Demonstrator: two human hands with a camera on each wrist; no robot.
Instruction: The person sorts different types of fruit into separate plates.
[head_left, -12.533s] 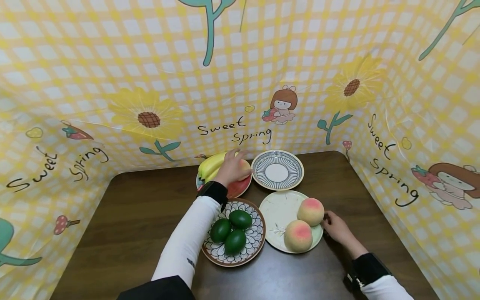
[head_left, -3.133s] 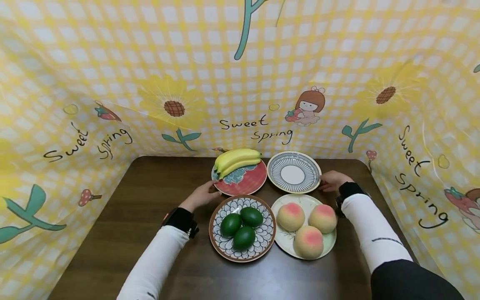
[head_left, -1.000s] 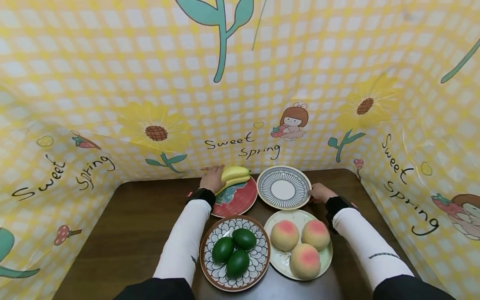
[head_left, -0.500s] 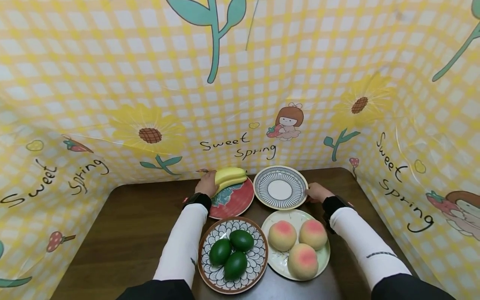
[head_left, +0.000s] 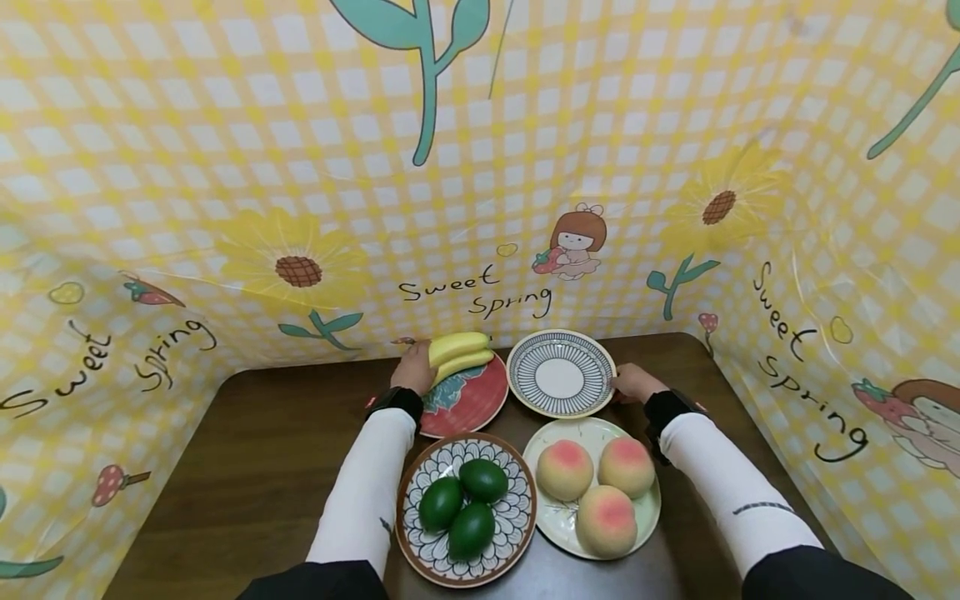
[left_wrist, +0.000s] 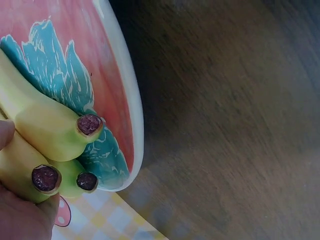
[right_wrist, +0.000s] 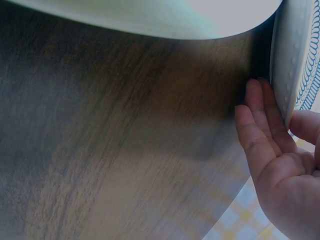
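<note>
My left hand [head_left: 414, 369] grips a bunch of yellow bananas [head_left: 459, 353] at one end, on the red plate with a teal leaf pattern [head_left: 480, 400]. Dark tips of the bananas [left_wrist: 89, 125] show in the left wrist view, with the thumb and palm against them at the left edge. At the back right, my right hand [head_left: 637, 384] holds the rim of a striped black-and-white plate [head_left: 558, 379] that bears nothing. Seen from the right wrist, the thumb [right_wrist: 306, 125] lies over the rim while the other fingers [right_wrist: 260, 120] reach along its outer side.
In front stands a brown-rimmed plate [head_left: 405, 533] with three dark green oval fruits [head_left: 471, 530]. Beside it, a pale green plate [head_left: 547, 533] carries three peaches [head_left: 606, 522]. A yellow checked cloth [head_left: 480, 167] walls in the dark wooden table [head_left: 225, 483].
Earlier the left hand held a peach on the red plate; a third peach now sits on the pale plate. The right hand moved to the striped plate, then the left hand onto the bananas.
</note>
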